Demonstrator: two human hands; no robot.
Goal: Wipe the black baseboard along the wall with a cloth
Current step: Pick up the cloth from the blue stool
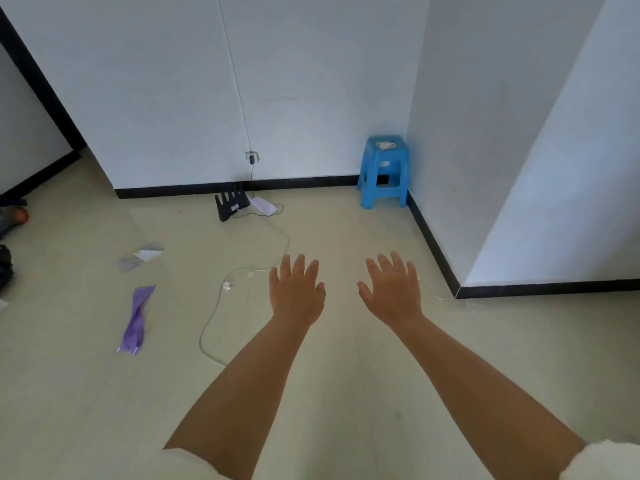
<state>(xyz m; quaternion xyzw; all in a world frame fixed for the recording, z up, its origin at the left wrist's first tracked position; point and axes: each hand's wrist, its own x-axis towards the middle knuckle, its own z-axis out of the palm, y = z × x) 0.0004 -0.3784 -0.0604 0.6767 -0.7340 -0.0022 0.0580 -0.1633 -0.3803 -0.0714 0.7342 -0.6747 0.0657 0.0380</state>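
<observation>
Head view, standing, looking down at the floor. I see both hands held out palm-down at lower centre: left hand (297, 292) and right hand (393, 291), fingers straight and spread, nothing in either. They hover apart from each other, well above the floor.

Task thing: the black baseboard (194, 191) runs along the foot of the white wall (166, 98) across the middle of the frame, then turns at the corner and comes down the right side. It is a flat, narrow, matte strip, rigid and fixed. I judge it takes firm pressure without give; its top edge is where dust would sit.

Cloth: none in hand. A crumpled pale scrap (386, 145) lies on top of the blue plastic stool (382, 171) in the corner, upper right of centre; I cannot tell whether it is cloth or paper. If cloth, I expect it light, limp and easy to bunch, best taken by pinching the bundle from above, then folded to a pad.

Obstacles, judged: a black router (230, 202) with upright antennas stands just beside the baseboard at centre, a thin white cable (214, 323) looping from it over the smooth, pale, slightly glossy floor (346, 393). The stool touches or nearly touches the strip; it looks light and slideable.

A purple wrapper (136, 317) lies at left, thin and creased.
</observation>
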